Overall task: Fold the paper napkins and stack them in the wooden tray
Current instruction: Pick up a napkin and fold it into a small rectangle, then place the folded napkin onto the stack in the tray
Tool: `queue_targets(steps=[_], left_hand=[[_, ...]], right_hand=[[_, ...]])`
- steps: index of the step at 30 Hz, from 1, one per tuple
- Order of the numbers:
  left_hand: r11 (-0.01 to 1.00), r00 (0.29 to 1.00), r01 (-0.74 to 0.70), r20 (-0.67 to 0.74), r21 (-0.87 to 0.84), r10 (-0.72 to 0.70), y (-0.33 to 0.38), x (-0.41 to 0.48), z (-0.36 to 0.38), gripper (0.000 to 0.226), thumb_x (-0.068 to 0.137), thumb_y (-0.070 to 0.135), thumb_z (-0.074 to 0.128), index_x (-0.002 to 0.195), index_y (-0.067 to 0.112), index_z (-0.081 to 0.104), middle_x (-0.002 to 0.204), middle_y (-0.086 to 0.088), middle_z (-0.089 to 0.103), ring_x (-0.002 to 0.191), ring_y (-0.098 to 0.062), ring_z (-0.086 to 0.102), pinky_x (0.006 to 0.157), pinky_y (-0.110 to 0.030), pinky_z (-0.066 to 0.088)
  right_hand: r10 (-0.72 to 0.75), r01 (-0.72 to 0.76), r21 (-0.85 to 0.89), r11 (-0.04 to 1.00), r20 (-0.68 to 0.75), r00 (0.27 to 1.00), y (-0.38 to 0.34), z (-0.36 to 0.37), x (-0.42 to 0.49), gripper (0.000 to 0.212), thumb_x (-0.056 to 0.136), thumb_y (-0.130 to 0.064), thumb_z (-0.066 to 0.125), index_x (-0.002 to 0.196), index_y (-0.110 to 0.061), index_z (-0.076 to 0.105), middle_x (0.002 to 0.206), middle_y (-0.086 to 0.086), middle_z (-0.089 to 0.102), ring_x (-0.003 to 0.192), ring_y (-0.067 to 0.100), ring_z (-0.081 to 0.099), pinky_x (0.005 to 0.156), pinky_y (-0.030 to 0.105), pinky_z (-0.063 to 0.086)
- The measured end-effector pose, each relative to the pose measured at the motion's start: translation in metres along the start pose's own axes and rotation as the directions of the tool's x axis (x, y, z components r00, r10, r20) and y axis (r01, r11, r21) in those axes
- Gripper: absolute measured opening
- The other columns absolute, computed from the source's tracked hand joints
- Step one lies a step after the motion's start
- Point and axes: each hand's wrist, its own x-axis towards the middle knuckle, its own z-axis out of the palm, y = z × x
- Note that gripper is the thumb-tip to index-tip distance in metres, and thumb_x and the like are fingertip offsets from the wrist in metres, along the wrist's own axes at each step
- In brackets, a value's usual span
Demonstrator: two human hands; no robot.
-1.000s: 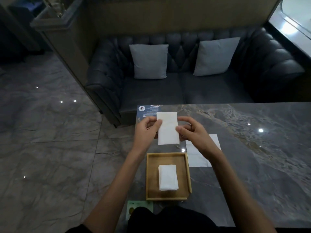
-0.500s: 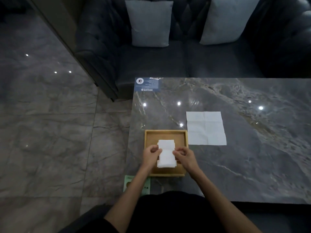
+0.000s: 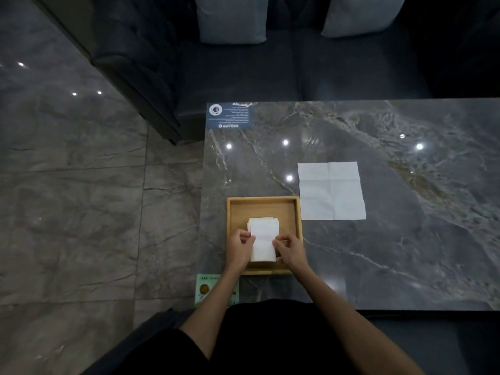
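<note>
Left hand and right hand pinch the folded napkin by its sides inside the tray. An open napkin lies flat at the tray's two o'clock.

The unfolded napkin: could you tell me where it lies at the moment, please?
In the head view, the unfolded napkin lies flat on the table, just right of the tray, by its far right corner.

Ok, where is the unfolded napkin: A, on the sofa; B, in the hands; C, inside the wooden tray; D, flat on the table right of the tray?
D: the unfolded napkin lies flat on the table, right of the wooden tray; the left hand and right hand hold a folded napkin.
</note>
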Motion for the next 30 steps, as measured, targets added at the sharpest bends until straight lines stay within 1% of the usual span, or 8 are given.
queue_targets(steps=[3, 8, 11, 14, 17, 19, 25, 30], left_hand=[[1.0, 1.0, 0.009, 0.02, 0.014, -0.009, 0.0, 0.004, -0.002, 0.012, 0.097, 0.028, 0.061, 0.102, 0.017, 0.06, 0.101, 0.001, 0.065, 0.086, -0.009, 0.059, 0.061, -0.018, 0.039], [0.998, 1.0, 0.026, -0.01, -0.05, -0.026, -0.003, 0.005, -0.001, 0.025, 0.098, 0.042, 0.058, 0.107, 0.022, 0.048, 0.111, -0.003, 0.062, 0.082, 0.001, 0.053, 0.061, -0.017, 0.038], [0.976, 0.998, 0.066, 0.038, -0.21, -0.059, -0.004, 0.0, 0.001, 0.055, 0.1, 0.048, 0.052, 0.14, 0.014, 0.037, 0.138, -0.006, 0.052, 0.112, -0.014, 0.058, 0.088, -0.025, 0.047], [0.96, 0.985, 0.148, 0.119, -0.237, -0.122, -0.001, -0.003, 0.008, 0.067, 0.105, 0.046, 0.04, 0.157, 0.012, 0.017, 0.15, -0.009, 0.041, 0.134, -0.027, 0.047, 0.097, -0.031, 0.04], [0.957, 0.981, 0.14, 0.165, -0.252, -0.1, 0.001, -0.004, 0.016, 0.052, 0.108, 0.039, 0.033, 0.148, 0.007, 0.036, 0.142, -0.015, 0.053, 0.122, -0.029, 0.057, 0.1, -0.041, 0.048], [0.934, 0.972, 0.153, 0.218, -0.323, -0.084, 0.006, -0.005, 0.019, 0.046, 0.109, 0.037, 0.031, 0.142, 0.008, 0.046, 0.134, -0.014, 0.06, 0.113, -0.026, 0.062, 0.094, -0.037, 0.051], [0.916, 0.948, 0.183, 0.31, -0.356, -0.069, 0.016, 0.001, 0.019, 0.052, 0.11, 0.04, 0.024, 0.144, 0.007, 0.046, 0.135, -0.016, 0.06, 0.12, -0.031, 0.06, 0.106, -0.047, 0.047], [0.896, 0.941, 0.219, 0.327, -0.385, -0.09, 0.014, 0.002, 0.021, 0.051, 0.109, 0.041, 0.027, 0.143, 0.007, 0.046, 0.135, -0.017, 0.06, 0.112, -0.028, 0.062, 0.1, -0.043, 0.05]], right_hand=[[0.0, 0.001, 0.037, 0.999, -0.009, 1.0, 0.001, -0.001, 0.002, 0.023, 0.097, -0.025, 0.065, 0.117, -0.015, 0.06, 0.108, 0.004, 0.066, 0.094, 0.022, 0.07, 0.077, 0.04, 0.063], [-0.095, 0.1, 0.044, 0.994, -0.108, 0.99, -0.001, -0.005, -0.006, 0.029, 0.101, -0.029, 0.056, 0.127, -0.014, 0.058, 0.117, 0.0, 0.065, 0.097, 0.011, 0.06, 0.073, 0.022, 0.048], [-0.11, 0.118, 0.163, 0.98, -0.056, 0.992, -0.004, -0.005, -0.012, 0.033, 0.108, -0.034, 0.04, 0.129, -0.016, 0.058, 0.12, -0.001, 0.062, 0.106, 0.013, 0.06, 0.082, 0.023, 0.047], [0.021, -0.102, 0.46, 0.882, 0.178, 0.984, -0.01, -0.001, -0.015, 0.05, 0.11, -0.043, 0.02, 0.113, -0.021, 0.064, 0.11, 0.002, 0.069, 0.095, 0.007, 0.067, 0.074, 0.017, 0.052], [0.072, -0.225, 0.558, 0.799, 0.283, 0.957, -0.012, 0.006, -0.01, 0.063, 0.107, -0.052, 0.012, 0.13, -0.018, 0.059, 0.121, 0.008, 0.069, 0.108, 0.021, 0.067, 0.092, 0.036, 0.055], [0.078, -0.245, 0.547, 0.8, 0.311, 0.947, -0.013, 0.009, -0.007, 0.068, 0.106, -0.054, 0.011, 0.138, -0.015, 0.055, 0.129, 0.013, 0.066, 0.116, 0.027, 0.065, 0.1, 0.044, 0.053], [0.078, -0.248, 0.556, 0.794, 0.311, 0.947, -0.012, 0.008, 0.005, 0.072, 0.105, -0.057, 0.011, 0.142, -0.012, 0.053, 0.131, 0.014, 0.066, 0.114, 0.026, 0.066, 0.092, 0.038, 0.056], [0.067, -0.255, 0.565, 0.784, 0.332, 0.941, -0.008, 0.011, 0.003, 0.071, 0.106, -0.055, 0.008, 0.144, -0.012, 0.05, 0.133, 0.016, 0.064, 0.114, 0.028, 0.065, 0.093, 0.04, 0.056]])
